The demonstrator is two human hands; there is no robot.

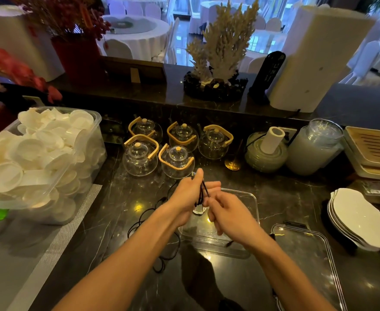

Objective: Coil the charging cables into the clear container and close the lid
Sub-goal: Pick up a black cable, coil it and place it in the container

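Observation:
My left hand (190, 194) holds several loops of a thin black charging cable (202, 192) wound across its palm, thumb pressed on the strands. My right hand (227, 213) is close beside it with curled fingers, pinching the cable near the loops. Both hands hover over the clear container (253, 203), which sits open on the dark marble counter. The cable's loose tail (144, 217) trails down to the left across the counter. The clear lid (305, 250) with black clips lies flat to the right of the container. Something small and white (198, 211) shows below my hands; I cannot tell what it is.
Several glass teapots (176, 161) with wooden handles stand just behind my hands. A big clear bin of white lids (38, 158) fills the left. Stacked white dishes (359, 218) and wooden trays (372, 149) stand at the right, jars (314, 147) behind.

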